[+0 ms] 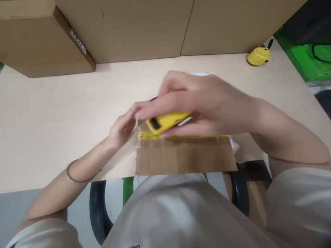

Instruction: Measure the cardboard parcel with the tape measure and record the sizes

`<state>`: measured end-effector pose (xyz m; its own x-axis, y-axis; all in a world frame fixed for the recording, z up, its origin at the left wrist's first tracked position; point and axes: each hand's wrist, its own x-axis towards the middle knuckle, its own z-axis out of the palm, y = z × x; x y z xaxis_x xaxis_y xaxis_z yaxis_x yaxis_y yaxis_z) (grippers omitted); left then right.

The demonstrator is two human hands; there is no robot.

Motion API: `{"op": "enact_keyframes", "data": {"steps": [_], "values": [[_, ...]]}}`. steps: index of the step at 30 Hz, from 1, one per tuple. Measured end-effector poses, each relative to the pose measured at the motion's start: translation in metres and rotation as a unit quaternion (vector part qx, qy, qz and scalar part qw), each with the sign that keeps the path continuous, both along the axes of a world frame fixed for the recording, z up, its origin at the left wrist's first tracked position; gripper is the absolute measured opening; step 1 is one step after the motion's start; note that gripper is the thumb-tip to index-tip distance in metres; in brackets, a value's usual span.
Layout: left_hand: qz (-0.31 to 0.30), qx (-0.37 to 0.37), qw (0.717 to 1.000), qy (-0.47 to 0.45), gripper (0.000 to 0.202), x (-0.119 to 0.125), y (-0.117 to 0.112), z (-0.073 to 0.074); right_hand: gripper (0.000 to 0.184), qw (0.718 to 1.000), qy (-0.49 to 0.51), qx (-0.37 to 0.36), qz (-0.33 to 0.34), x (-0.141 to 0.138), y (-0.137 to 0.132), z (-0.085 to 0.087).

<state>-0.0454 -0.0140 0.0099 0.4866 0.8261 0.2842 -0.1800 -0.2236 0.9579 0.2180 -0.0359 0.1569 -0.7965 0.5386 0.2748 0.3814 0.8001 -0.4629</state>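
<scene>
A small brown cardboard box [184, 156] lies at the table's front edge, a strip of yellow printed tape [144, 136] across its top. My right hand [200, 103] is above the box, its fingers closed around a yellow-and-black box cutter [168, 121], somewhat blurred. The cutter's front end is over the tape near the box's left side; whether a blade touches the tape cannot be made out. My left hand [124, 127] grips the box's left edge, its fingertips partly hidden behind my right hand.
Large cardboard boxes [138, 27] line the back of the pale table [57, 118], with another box [25, 46] at the back left. A yellow tool with a black tip [259, 56] lies at the back right. Green and black equipment [320, 64] stands beyond the right edge.
</scene>
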Motion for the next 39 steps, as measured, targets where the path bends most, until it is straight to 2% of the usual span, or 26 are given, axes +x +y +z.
{"op": "enact_keyframes", "data": {"steps": [1,2,4,6,7,8,11,13,18,22,24,28,33,35,39], "values": [[0.02,0.032,0.999,0.032,0.056,-0.004,-0.006,0.014,0.042,0.998,0.037,-0.042,-0.011,0.015,-0.002,0.001],[0.034,0.067,0.991,0.11,0.051,-0.006,-0.015,0.029,0.044,0.995,0.062,-0.081,-0.018,0.03,-0.006,0.002],[0.08,0.158,0.96,0.217,0.062,-0.005,-0.041,0.061,0.037,0.987,0.08,-0.139,-0.01,0.056,-0.013,0.005],[0.056,0.258,0.934,0.243,0.067,0.004,-0.071,0.084,0.027,0.98,0.07,-0.182,0.04,0.072,-0.022,0.005],[0.052,0.301,0.923,0.234,0.067,0.011,-0.085,0.091,0.026,0.974,0.063,-0.204,0.074,0.076,-0.026,0.005],[0.022,0.334,0.909,0.25,0.068,0.018,-0.096,0.095,0.029,0.967,0.054,-0.227,0.105,0.077,-0.029,0.004],[-0.059,0.377,0.864,0.328,0.06,0.039,-0.11,0.094,0.034,0.95,0.0,-0.272,0.155,0.071,-0.036,-0.001],[-0.081,0.387,0.852,0.344,0.051,0.045,-0.109,0.089,0.029,0.949,-0.039,-0.271,0.156,0.064,-0.038,-0.004],[-0.08,0.384,0.867,0.307,0.027,0.045,-0.101,0.08,0.033,0.949,-0.054,-0.271,0.154,0.055,-0.033,-0.006],[-0.069,0.377,0.878,0.289,0.03,0.043,-0.101,0.077,0.03,0.94,-0.049,-0.28,0.188,0.051,-0.031,-0.008],[-0.072,0.389,0.872,0.289,0.032,0.042,-0.102,0.077,0.024,0.943,-0.053,-0.264,0.194,0.051,-0.031,-0.009],[-0.086,0.454,0.824,0.327,0.032,0.042,-0.104,0.079,0.022,0.962,-0.056,-0.221,0.153,0.061,-0.026,-0.01],[-0.065,0.502,0.762,0.404,0.052,0.047,-0.11,0.077,0.026,0.983,-0.053,-0.148,0.097,0.075,-0.002,-0.008],[-0.061,0.515,0.747,0.416,0.056,0.049,-0.112,0.076,0.025,0.988,-0.06,-0.129,0.066,0.077,0.014,-0.005],[-0.057,0.523,0.739,0.421,0.057,0.047,-0.113,0.076,0.031,0.988,-0.099,-0.116,-0.013,0.075,0.051,0.006]]}}
